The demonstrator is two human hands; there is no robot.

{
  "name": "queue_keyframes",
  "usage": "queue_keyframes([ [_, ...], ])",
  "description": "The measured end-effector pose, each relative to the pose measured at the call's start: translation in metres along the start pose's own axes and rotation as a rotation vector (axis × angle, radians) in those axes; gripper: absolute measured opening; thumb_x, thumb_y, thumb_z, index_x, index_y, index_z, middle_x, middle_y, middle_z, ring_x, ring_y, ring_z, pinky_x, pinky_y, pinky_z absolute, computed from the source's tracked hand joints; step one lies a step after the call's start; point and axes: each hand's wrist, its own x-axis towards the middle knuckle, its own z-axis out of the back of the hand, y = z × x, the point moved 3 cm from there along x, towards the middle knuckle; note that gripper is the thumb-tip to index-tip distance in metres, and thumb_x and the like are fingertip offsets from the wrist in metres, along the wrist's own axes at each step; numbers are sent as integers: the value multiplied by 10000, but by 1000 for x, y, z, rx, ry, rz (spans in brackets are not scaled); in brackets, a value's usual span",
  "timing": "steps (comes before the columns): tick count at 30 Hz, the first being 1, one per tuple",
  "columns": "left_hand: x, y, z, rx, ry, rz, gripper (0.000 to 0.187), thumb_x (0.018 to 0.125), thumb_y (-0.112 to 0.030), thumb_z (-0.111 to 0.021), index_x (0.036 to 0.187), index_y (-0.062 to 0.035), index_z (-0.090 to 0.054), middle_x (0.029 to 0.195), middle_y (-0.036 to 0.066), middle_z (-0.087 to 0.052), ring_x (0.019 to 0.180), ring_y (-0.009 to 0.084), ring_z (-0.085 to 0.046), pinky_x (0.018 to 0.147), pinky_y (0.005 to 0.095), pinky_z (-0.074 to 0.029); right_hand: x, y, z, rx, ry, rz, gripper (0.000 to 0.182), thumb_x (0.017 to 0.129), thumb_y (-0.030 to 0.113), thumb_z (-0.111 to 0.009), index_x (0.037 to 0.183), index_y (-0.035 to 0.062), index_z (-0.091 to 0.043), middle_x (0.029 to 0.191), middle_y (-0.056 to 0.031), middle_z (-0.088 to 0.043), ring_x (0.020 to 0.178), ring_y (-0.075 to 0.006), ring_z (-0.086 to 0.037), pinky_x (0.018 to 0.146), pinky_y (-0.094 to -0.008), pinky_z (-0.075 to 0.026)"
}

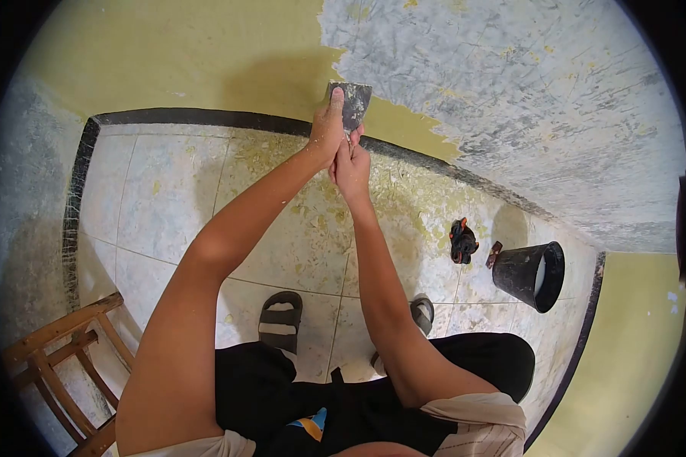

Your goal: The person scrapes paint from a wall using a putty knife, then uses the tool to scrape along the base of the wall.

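Note:
A wide scraper with a dark, paint-flecked blade meets the wall, its edge by the border of the yellow-green paint. My left hand grips it from the left, thumb laid along the blade. Just below, my right hand is closed around the handle, which is mostly hidden by the fingers. To the right of the blade, the wall shows a bare grey-white patch with small specks of yellow left on it.
Paint flakes litter the tiled floor along the dark baseboard. Right of my feet lie a black-and-orange bundle and a tilted black bucket, a small brown block beside it. A wooden chair or stool stands at lower left.

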Motion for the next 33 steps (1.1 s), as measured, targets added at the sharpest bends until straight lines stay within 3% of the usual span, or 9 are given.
queue_keyframes([
  [6, -5, -11, 0, 58, -36, 69, 570, 1063, -550, -405, 952, -30, -613, 677, 109, -613, 516, 172, -548, 463, 320, -464, -9, 12, -7, -48, 28, -23, 367, 1064, 222, -519, 788, -12, -580, 555, -24, -535, 402, -94, -474, 382, -262, -342],
  [8, -6, -12, 3, 89, -39, 57, 582, 1060, -556, -408, 935, -27, -616, 676, 109, -616, 508, 173, -544, 459, 318, -460, -8, 13, -12, -36, 10, 26, 483, 1092, 283, -430, 686, 51, -548, 497, -29, -506, 361, -113, -445, 365, -267, -328],
  [18, 3, -6, 6, 164, -61, -30, 644, 1024, -621, -447, 897, -20, -643, 648, 95, -621, 480, 156, -533, 435, 299, -434, 6, -9, -7, 32, 60, -27, 451, 1088, 259, -451, 720, 22, -562, 497, -30, -505, 374, -116, -450, 377, -276, -330],
  [22, 4, -21, -6, 131, -85, -44, 651, 1015, -631, -459, 888, -21, -650, 664, 78, -626, 495, 151, -549, 439, 294, -442, 15, 20, -12, 78, 73, 26, 385, 1083, 235, -462, 907, -46, -656, 649, -54, -609, 456, -81, -486, 416, -253, -352],
  [24, 10, -55, -16, 129, -175, -326, 701, 1016, -650, -426, 833, -18, -667, 642, 90, -645, 470, 142, -542, 439, 299, -422, 27, 52, -21, 102, 45, 90, 377, 1080, 230, -468, 1004, -72, -681, 719, -67, -647, 494, -66, -504, 432, -244, -363],
  [26, 6, -82, -17, 132, -159, -258, 703, 1016, -649, -425, 852, -14, -676, 654, 84, -650, 487, 144, -554, 448, 298, -427, 46, 74, -30, -13, 115, 113, 369, 1072, 228, -488, 1167, -86, -658, 844, -84, -674, 562, -46, -527, 457, -233, -382],
  [29, -3, -90, -16, 117, -184, -238, 692, 1010, -639, -454, 899, 0, -696, 680, 83, -662, 532, 156, -599, 471, 298, -456, 36, 60, -35, -105, -18, 376, 389, 1070, 251, -495, 1166, -90, -657, 730, -69, -646, 513, -56, -515, 440, -242, -381],
  [30, -9, -81, -11, 103, -198, -149, 682, 1008, -629, -471, 899, 6, -694, 686, 92, -666, 532, 164, -607, 470, 298, -465, 9, 73, -42, 43, 36, 132, 404, 1086, 336, -476, 916, -6, -606, 542, -13, -506, 379, -89, -417, 356, -249, -280],
  [33, -36, -63, -2, 64, -266, 18, 639, 992, -625, -516, 916, -8, -660, 672, 114, -650, 526, 167, -584, 484, 293, -490, -14, 30, -37, 54, 94, 43, 469, 1094, 347, -460, 753, 43, -564, 537, -16, -506, 372, -89, -408, 350, -251, -268],
])
